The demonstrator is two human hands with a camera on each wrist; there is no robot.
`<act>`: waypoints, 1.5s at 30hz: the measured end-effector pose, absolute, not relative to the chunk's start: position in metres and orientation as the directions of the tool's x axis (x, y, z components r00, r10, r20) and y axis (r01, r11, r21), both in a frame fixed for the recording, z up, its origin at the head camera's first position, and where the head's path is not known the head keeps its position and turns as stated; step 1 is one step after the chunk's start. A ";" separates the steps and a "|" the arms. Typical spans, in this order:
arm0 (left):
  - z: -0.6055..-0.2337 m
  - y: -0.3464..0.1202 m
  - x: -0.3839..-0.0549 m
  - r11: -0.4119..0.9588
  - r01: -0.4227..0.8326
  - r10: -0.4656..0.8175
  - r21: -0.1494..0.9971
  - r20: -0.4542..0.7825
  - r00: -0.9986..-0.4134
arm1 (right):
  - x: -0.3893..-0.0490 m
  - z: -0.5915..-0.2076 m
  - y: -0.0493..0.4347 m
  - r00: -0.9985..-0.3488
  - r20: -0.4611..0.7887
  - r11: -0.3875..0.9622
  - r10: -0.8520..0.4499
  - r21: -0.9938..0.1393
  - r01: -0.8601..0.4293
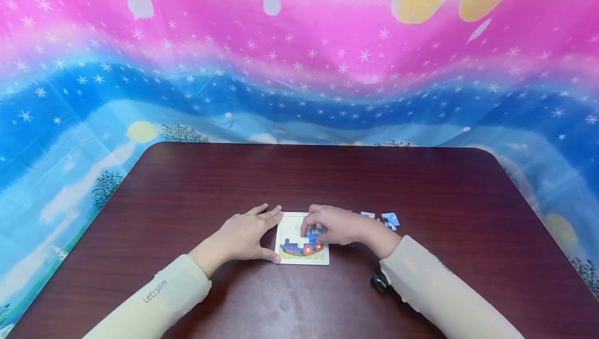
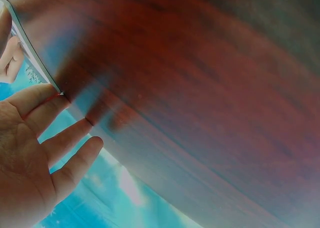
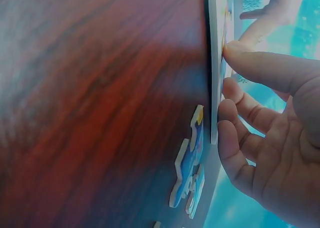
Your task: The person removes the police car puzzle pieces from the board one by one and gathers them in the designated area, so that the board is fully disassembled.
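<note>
A square jigsaw board [image 1: 286, 219] with a pale frame lies flat on the table. Its partly assembled picture shows a blue vehicle with red wheels [image 1: 309, 249]. My left hand [image 1: 243, 236] rests along the board's left side, fingertips at the far corner and thumb at the near corner, fingers fairly straight. Over the board's right half, my right hand [image 1: 338, 225] bends its thumb and fingers down around a blue puzzle piece [image 1: 312, 234], partly hidden by the fingers. In the right wrist view, the thumb [image 3: 270, 71] meets the board's face.
Several loose puzzle pieces [image 1: 390, 219] lie just right of the board, partly behind the right wrist. A small black object [image 1: 379, 281] sits by the right cuff. The dark red-brown table [image 1: 224, 178] reaches back to a patterned pink and blue cloth [image 1: 299, 68].
</note>
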State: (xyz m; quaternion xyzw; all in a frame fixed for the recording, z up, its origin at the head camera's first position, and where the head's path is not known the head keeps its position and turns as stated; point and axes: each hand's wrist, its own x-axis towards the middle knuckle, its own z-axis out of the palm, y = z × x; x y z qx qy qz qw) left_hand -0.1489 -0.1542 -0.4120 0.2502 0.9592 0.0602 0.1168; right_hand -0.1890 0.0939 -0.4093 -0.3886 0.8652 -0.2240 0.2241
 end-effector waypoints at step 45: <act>-0.411 -0.154 -0.148 0.869 0.465 0.492 0.171 -0.193 -0.849 | -0.190 -0.413 0.104 -0.611 -0.163 0.567 -0.775 -0.605 -0.559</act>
